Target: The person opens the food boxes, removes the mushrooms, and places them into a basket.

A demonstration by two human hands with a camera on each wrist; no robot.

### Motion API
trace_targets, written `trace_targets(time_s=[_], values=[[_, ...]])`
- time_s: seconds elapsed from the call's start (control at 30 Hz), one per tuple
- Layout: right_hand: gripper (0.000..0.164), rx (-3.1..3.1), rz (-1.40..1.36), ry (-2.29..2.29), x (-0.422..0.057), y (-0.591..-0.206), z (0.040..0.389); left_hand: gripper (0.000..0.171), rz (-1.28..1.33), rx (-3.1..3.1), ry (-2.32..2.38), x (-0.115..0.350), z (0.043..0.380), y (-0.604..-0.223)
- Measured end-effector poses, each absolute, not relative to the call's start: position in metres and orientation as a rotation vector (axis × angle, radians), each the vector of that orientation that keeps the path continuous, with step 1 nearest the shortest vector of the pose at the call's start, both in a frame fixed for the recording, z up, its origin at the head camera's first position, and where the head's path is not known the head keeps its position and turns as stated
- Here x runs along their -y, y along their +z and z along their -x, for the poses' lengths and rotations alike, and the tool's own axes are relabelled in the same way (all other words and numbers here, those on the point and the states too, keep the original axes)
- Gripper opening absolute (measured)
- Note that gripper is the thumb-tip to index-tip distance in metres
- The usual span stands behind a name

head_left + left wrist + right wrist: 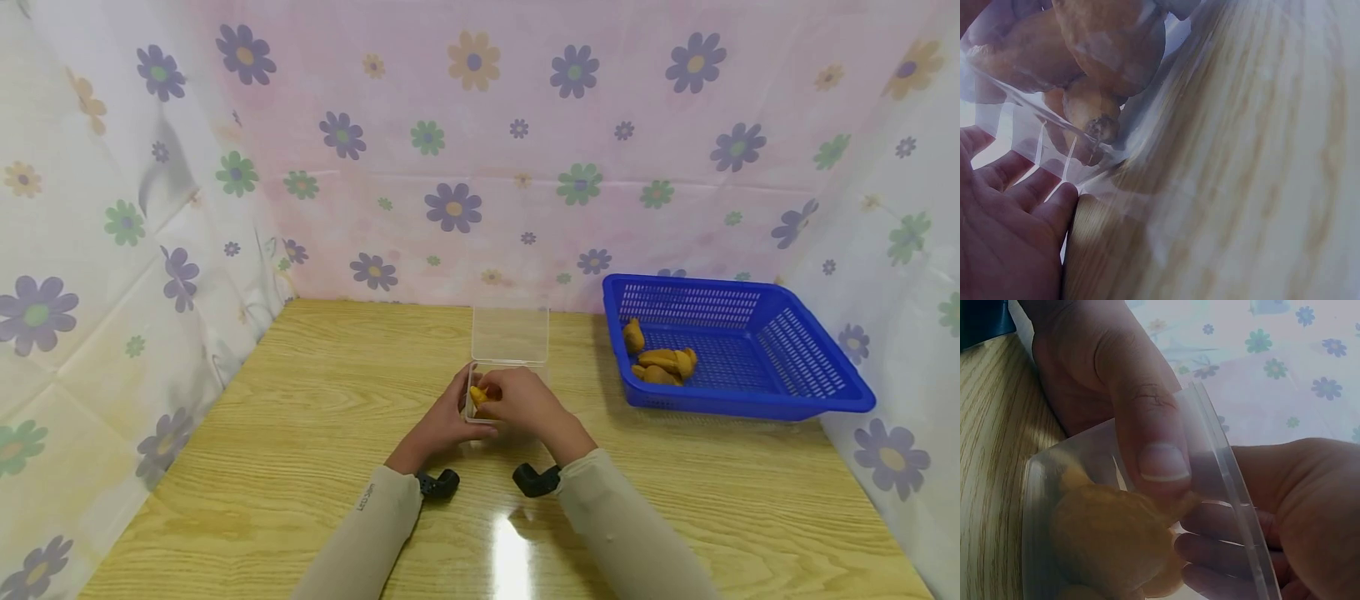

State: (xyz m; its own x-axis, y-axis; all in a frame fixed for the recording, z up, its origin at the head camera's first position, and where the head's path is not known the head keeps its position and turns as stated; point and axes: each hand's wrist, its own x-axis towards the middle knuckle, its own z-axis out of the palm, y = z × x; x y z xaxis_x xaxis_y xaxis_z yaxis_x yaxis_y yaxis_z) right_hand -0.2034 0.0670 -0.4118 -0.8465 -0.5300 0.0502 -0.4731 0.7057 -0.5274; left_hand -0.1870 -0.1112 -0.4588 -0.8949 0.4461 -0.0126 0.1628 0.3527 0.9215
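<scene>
A clear plastic box (472, 410) with its lid (510, 335) tipped back sits at mid-table. My left hand (442, 419) holds the box from the left, its fingers against the wall in the left wrist view and its thumb along the near side. Inside the box, my right hand (522, 402) pinches a yellow-brown knobbly piece (477, 395). Through the box wall, the left wrist view shows several smooth, bulbous brown pieces (1113, 47), one with a dark stem-like end. Another view of a rounded piece (1104, 534) comes from the right wrist. Their exact kind cannot be told.
To the right stands a blue perforated basket (757, 404), with several yellow-brown pieces (660, 362) gathered at its left end. The wooden table (345, 358) is enclosed by flowered curtains (495, 125). Each wrist carries a black mount (537, 480).
</scene>
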Motion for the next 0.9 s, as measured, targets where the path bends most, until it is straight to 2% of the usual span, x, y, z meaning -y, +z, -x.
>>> trace_targets(time_s=[0.57, 0.9], values=[[0.027, -2.871, 0.826, -0.839, -0.073, -0.409, 0.201, 0.114, -0.545, -2.33, 1.578, 0.112, 0.188, -0.463], [0.031, -2.872, 0.768, -0.933, -0.082, -0.402, 0.198, 0.113, -0.506, -2.362, 1.626, 0.112, 0.204, -0.498]])
